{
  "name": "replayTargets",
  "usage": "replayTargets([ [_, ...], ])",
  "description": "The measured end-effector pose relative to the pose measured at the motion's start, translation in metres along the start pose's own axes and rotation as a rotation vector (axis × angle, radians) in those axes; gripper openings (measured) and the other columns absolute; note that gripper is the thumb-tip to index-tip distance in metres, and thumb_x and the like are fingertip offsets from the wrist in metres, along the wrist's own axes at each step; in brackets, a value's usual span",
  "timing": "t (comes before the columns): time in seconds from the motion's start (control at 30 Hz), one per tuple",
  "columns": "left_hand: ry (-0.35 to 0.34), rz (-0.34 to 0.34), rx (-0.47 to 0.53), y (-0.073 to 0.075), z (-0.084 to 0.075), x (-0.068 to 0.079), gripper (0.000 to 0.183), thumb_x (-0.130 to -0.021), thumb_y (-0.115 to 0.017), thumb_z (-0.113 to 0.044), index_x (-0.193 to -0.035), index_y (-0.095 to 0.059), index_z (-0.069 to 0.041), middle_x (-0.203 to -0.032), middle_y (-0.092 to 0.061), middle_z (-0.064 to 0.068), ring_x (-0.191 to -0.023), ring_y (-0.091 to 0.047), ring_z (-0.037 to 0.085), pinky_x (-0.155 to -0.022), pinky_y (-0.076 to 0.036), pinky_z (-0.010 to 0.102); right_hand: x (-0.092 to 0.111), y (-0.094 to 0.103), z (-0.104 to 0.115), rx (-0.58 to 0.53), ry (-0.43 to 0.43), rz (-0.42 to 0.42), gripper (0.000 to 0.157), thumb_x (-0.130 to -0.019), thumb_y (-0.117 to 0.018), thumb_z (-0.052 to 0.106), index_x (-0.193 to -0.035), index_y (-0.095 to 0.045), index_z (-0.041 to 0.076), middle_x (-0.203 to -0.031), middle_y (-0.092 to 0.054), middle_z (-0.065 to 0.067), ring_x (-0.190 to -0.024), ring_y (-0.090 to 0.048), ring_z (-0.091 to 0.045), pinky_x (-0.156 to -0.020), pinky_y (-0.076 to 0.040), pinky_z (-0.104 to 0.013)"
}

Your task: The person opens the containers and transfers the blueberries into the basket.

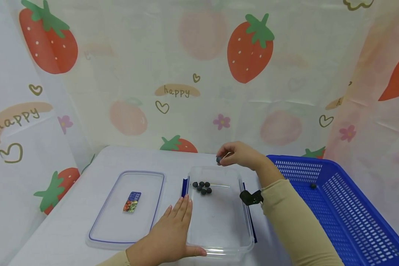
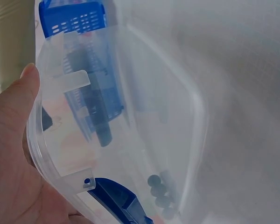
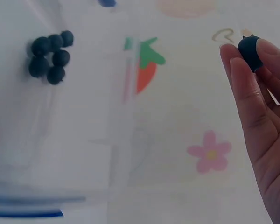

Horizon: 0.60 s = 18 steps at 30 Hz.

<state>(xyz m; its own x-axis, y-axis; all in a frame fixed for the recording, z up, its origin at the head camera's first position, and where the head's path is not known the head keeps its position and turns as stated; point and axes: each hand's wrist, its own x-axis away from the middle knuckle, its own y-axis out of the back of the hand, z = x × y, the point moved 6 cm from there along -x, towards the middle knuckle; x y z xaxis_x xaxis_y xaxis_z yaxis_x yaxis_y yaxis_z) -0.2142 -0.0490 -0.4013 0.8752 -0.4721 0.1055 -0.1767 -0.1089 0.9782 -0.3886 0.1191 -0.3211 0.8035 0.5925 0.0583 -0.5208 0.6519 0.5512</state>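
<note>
A clear plastic box (image 1: 221, 225) stands on the white table, with several dark blueberries (image 3: 46, 56) grouped on its floor toward the far left. My right hand (image 1: 237, 154) is raised just beyond the box's far edge and pinches one blueberry (image 3: 249, 52) between thumb and fingertips. At the near left corner of the box, my left hand (image 1: 169, 232) lies with straight fingers along the left side, its thumb reaching along the front rim. One more dark berry (image 1: 313, 186) sits in the blue perforated basket (image 1: 355, 207) on the right.
A clear lid (image 1: 109, 221) with a blue seal and a small printed label (image 1: 132, 201) lies flat left of the box. Blue latches (image 2: 116, 198) hang at the box's sides. Behind the table hangs a strawberry-patterned cloth (image 1: 203, 111).
</note>
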Motion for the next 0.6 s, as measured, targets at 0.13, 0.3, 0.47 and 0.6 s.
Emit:
replayTargets([
  [0.13,-0.008,-0.007,-0.004,0.000,0.000,0.000,0.120,-0.065,-0.037,-0.086,-0.145,-0.013,0.001,-0.151,-0.006,0.017,-0.139,-0.006,0.031,-0.105,-0.019,0.054,0.013,0.019,-0.002,-0.014,0.011,-0.032,0.020,-0.084,-0.064,0.006,-0.103,-0.060,0.002,-0.097,-0.062,-0.012,-0.094,-0.062,-0.023,-0.085,-0.048,-0.036],
  [0.3,-0.011,-0.014,-0.012,0.001,0.000,0.001,0.121,-0.064,-0.034,-0.087,-0.145,-0.014,0.001,-0.151,-0.007,0.018,-0.139,-0.007,0.031,-0.106,-0.020,0.053,0.029,0.039,-0.007,-0.013,0.008,-0.069,0.021,-0.085,-0.064,0.007,-0.104,-0.059,0.000,-0.097,-0.062,-0.014,-0.093,-0.062,-0.027,-0.083,-0.049,-0.035],
  [0.47,-0.014,-0.020,-0.023,0.002,-0.001,0.001,0.122,-0.063,-0.031,-0.088,-0.145,-0.014,0.001,-0.151,-0.008,0.019,-0.139,-0.007,0.031,-0.105,-0.021,0.053,0.048,0.057,-0.016,-0.009,-0.003,-0.113,0.022,-0.085,-0.063,0.006,-0.104,-0.057,-0.004,-0.098,-0.060,-0.017,-0.089,-0.062,-0.022,-0.082,-0.050,-0.031],
  [0.6,-0.018,-0.026,-0.026,0.002,-0.001,0.001,0.122,-0.063,-0.031,-0.088,-0.145,-0.015,0.002,-0.151,-0.009,0.019,-0.139,-0.009,0.031,-0.105,-0.021,0.053,0.065,0.071,-0.025,0.016,-0.026,-0.154,0.022,-0.085,-0.062,0.007,-0.104,-0.057,-0.003,-0.099,-0.059,-0.017,-0.089,-0.062,-0.020,-0.082,-0.050,-0.032],
])
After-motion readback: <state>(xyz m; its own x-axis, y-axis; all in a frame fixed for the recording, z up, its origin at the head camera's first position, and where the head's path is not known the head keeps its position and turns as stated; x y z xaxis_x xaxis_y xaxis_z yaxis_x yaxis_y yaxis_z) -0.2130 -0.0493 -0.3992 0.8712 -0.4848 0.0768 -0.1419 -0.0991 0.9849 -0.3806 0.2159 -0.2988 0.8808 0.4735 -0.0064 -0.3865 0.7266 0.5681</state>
